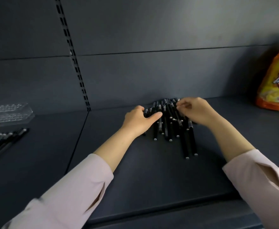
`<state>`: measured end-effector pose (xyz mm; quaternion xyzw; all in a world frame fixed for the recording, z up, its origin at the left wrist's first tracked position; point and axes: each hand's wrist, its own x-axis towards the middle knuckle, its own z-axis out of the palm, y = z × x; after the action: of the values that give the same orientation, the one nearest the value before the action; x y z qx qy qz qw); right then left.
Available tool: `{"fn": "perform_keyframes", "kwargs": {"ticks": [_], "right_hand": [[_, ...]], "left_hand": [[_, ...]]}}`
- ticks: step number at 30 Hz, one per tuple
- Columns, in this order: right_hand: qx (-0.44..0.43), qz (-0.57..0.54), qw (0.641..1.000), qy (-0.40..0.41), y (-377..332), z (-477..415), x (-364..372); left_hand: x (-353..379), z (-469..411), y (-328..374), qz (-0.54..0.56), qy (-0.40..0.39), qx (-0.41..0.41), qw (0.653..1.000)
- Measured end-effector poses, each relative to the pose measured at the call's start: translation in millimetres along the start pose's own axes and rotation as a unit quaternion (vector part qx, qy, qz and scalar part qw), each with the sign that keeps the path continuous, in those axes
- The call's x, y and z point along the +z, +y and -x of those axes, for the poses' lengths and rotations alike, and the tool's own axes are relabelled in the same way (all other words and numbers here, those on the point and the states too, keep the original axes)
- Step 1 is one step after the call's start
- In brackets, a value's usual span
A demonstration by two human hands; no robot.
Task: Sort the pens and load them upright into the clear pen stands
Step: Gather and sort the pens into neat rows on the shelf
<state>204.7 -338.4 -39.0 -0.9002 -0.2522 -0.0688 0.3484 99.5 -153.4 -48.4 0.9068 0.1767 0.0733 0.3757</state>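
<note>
A pile of black pens (171, 128) lies on the dark shelf (152, 171), their ends pointing toward me. My left hand (138, 120) rests on the pile's left side with its thumb laid over several pens. At the far right top of the pile, my right hand (195, 111) has its fingers curled and pinches pens. A clear pen stand (8, 113) lies at the far left on the neighbouring shelf. In front of it sits a second group of black pens (3, 140).
An orange and yellow snack bag (275, 81) stands against the back wall at the right. A slotted upright rail (74, 58) runs up the back panel. A seam (79, 139) divides the two shelf boards.
</note>
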Motion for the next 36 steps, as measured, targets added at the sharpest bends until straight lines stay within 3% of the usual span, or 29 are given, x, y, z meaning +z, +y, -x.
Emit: {"fn": "perform_keyframes", "kwargs": {"ticks": [7,20,36], "right_hand": [[0.007,-0.006,1.000,0.020,7,-8,8],[0.018,-0.028,0.999,0.011,7,-10,1],[0.025,-0.018,0.999,0.011,7,-9,2]], "left_hand": [[29,-21,22,-0.155,0.038,-0.044,0.986],[9,-20,13,-0.075,-0.038,-0.069,0.994],[9,-11,18,-0.072,-0.013,-0.047,0.996]]}}
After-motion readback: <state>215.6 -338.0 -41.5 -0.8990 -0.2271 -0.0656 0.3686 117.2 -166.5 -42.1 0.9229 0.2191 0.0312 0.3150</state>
